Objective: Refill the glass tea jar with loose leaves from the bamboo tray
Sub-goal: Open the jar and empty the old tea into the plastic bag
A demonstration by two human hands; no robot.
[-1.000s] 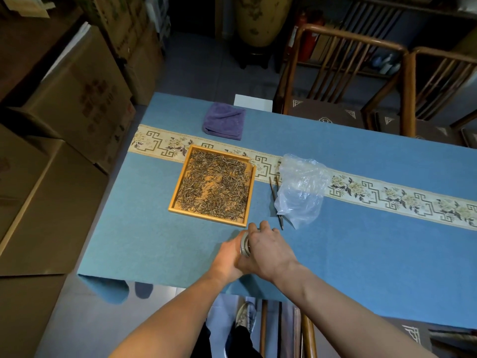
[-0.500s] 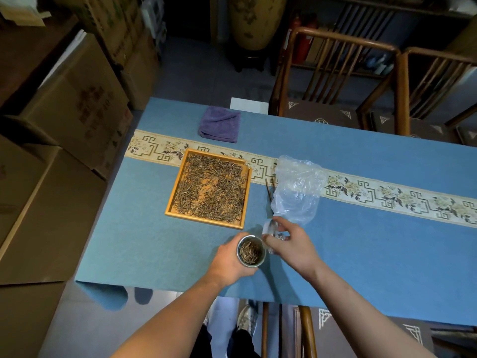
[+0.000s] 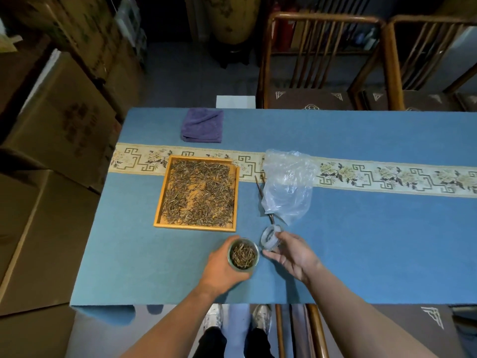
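Left hand (image 3: 219,264) wraps the open glass tea jar (image 3: 243,254), partly filled, standing near the table's (image 3: 361,254) front edge. Right hand (image 3: 291,254) pinches what appears to be the clear lid (image 3: 269,237). Bamboo tray (image 3: 197,229) of loose leaves (image 3: 200,192) lies just beyond.

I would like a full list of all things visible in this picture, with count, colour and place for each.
Round glass tea jar: one, clear, open, leaves inside, near table edge.
Clear jar lid: one, right of jar.
Square bamboo tray: one, light orange-brown, holds dark loose leaves, left of centre.
Crumpled plastic bag: one, transparent, right of tray.
Thin dark stick: one, between tray and bag, partly under the bag.
Folded purple cloth: one, far table edge.
Blue tablecloth: one, with cream patterned band.
Wooden chairs: two, brown, behind table.
Cardboard boxes: several, brown, left.
Left hand: grips jar.
Right hand: holds lid.
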